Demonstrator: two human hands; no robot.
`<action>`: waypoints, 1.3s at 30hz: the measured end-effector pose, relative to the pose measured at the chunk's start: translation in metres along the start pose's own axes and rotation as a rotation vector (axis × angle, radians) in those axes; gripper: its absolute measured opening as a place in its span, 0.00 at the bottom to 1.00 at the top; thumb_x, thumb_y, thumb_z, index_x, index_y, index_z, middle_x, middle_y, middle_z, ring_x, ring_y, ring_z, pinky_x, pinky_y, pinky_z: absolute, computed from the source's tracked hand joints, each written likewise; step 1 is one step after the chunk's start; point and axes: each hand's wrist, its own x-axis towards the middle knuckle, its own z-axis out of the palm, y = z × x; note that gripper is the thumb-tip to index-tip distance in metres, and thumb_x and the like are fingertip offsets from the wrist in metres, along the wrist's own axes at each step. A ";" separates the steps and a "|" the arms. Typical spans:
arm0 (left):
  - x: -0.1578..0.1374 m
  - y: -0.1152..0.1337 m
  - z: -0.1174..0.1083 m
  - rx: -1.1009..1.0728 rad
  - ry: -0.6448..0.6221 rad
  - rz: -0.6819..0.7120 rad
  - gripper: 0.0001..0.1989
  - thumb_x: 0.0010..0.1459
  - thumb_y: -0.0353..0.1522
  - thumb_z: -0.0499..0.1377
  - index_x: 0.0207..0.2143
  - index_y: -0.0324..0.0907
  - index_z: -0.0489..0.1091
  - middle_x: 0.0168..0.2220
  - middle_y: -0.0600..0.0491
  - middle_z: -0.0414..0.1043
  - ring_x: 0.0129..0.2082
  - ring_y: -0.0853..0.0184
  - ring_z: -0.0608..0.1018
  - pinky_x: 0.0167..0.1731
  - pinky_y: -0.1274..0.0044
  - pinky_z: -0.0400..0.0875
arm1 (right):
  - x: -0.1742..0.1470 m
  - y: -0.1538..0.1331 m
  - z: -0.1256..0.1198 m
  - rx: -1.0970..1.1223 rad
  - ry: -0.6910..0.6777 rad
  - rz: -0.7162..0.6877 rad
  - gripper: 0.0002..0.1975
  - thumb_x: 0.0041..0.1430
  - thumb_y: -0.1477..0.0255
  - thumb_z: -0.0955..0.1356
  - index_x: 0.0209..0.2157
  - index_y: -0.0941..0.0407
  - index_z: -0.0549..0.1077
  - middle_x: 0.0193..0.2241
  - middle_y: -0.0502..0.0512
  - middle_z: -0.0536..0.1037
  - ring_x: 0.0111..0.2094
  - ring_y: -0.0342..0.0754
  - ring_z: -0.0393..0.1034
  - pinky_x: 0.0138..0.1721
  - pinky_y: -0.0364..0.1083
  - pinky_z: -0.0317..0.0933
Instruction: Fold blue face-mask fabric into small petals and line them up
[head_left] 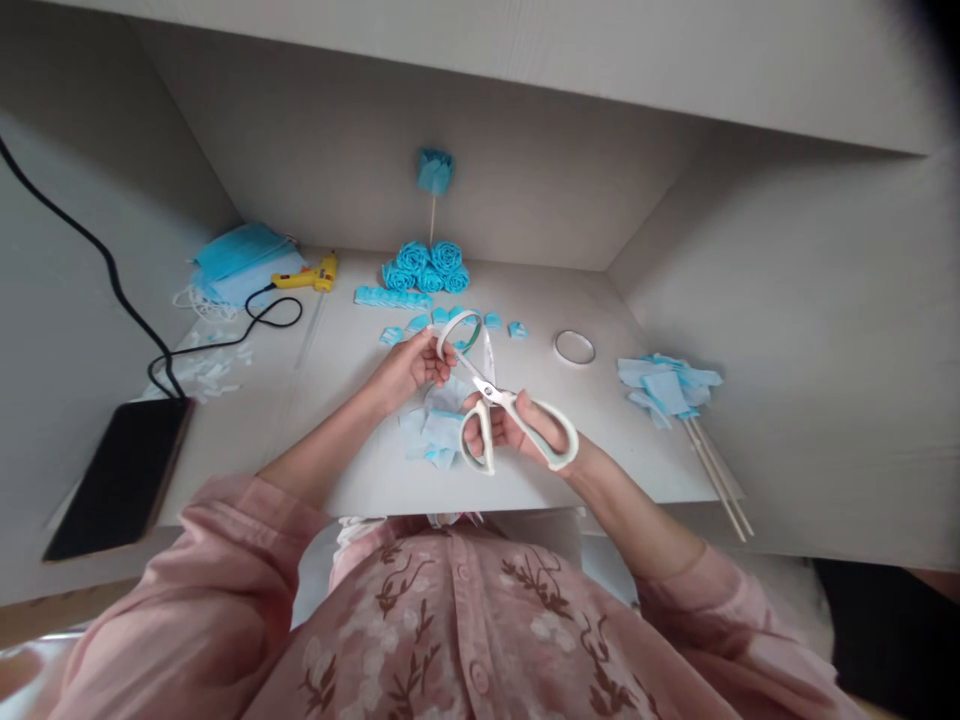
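My left hand (424, 362) pinches a thin white ring with a green inner side (469, 318), which looks like a narrow tape roll. In my right hand (516, 428) are white-handled scissors (489, 390), their blades spread and pointing up. One blade reaches to the ring's lower edge; whether it touches cannot be made out. Pale blue cloth pieces (439, 425) lie beneath my hands. Beyond the ring, small blue petal-like pieces (492, 320) lie in an arc, partly hidden by the ring and my left hand.
Rolled blue flowers (427, 268) are stacked at the back, with one stick-mounted flower (435, 172) behind. A folded blue strip (393, 298), yellow glue gun (307, 276), blue masks (244, 262) and phone (120, 475) are leftward. Another ring (574, 347), cloth pieces (667, 388) and sticks (716, 475) lie right.
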 end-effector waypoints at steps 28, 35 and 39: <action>-0.010 -0.002 0.004 0.262 -0.136 0.057 0.17 0.56 0.43 0.62 0.31 0.36 0.75 0.27 0.51 0.73 0.27 0.69 0.72 0.32 0.76 0.66 | 0.015 0.002 -0.002 0.180 0.082 0.041 0.33 0.47 0.47 0.73 0.44 0.59 0.74 0.20 0.45 0.66 0.17 0.36 0.54 0.15 0.37 0.49; -0.009 -0.002 0.008 0.455 0.041 0.085 0.17 0.49 0.43 0.65 0.22 0.37 0.74 0.18 0.55 0.66 0.19 0.73 0.65 0.21 0.79 0.58 | 0.015 0.008 0.010 -0.185 0.070 -0.027 0.28 0.52 0.53 0.73 0.48 0.58 0.74 0.23 0.46 0.67 0.19 0.36 0.57 0.19 0.38 0.52; -0.007 -0.002 0.009 0.450 0.081 0.056 0.16 0.50 0.43 0.64 0.21 0.38 0.73 0.18 0.56 0.65 0.18 0.73 0.65 0.19 0.79 0.57 | 0.012 0.003 0.020 -0.400 -0.069 -0.014 0.26 0.51 0.57 0.74 0.49 0.56 0.74 0.27 0.47 0.66 0.26 0.38 0.59 0.27 0.39 0.56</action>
